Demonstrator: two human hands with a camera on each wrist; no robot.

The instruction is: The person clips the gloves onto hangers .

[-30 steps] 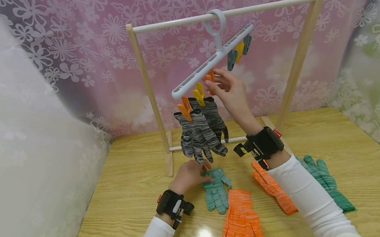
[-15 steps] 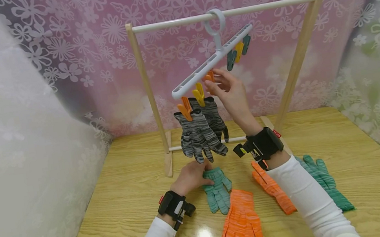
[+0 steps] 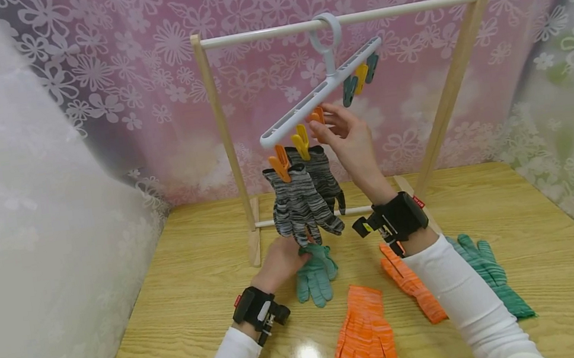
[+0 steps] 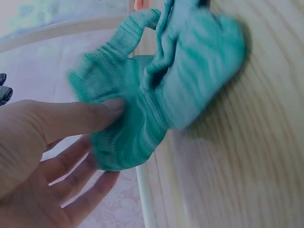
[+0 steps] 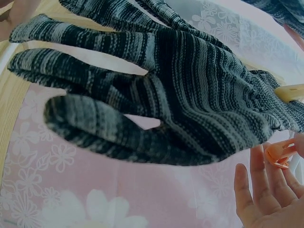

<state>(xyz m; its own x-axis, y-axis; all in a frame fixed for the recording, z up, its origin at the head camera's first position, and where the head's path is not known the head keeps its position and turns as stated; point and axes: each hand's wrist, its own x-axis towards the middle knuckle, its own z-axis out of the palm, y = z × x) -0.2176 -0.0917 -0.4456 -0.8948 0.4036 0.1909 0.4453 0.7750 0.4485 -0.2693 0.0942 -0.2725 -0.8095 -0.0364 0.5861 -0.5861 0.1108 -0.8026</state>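
Note:
My left hand (image 3: 280, 260) pinches a light green knitted glove (image 3: 317, 281) near its cuff, under the hanging gloves. In the left wrist view the thumb lies over the green glove (image 4: 199, 71), whose fingers droop towards the table. Higher up, my right hand (image 3: 351, 144) holds an orange clothespin (image 3: 317, 116) on the pale blue hanger (image 3: 300, 107). Left of it, a yellow clothespin (image 3: 301, 144) and another orange clothespin (image 3: 279, 167) grip two black-and-grey gloves (image 3: 297, 201). The right wrist view shows a striped glove (image 5: 190, 90) close up, partly in front of the hanger.
An orange glove (image 3: 362, 334) lies at the front of the wooden table (image 3: 176, 324). Another orange glove (image 3: 415, 285) and a darker green glove (image 3: 497, 272) lie beneath the right forearm. A drying rack (image 3: 416, 6) carries the hanger; several clothespins (image 3: 361, 78) hang at its far end.
My left hand has taken hold of the light green glove and drawn it up and slightly left, away from the orange glove. The right hand stays at the orange clothespin.

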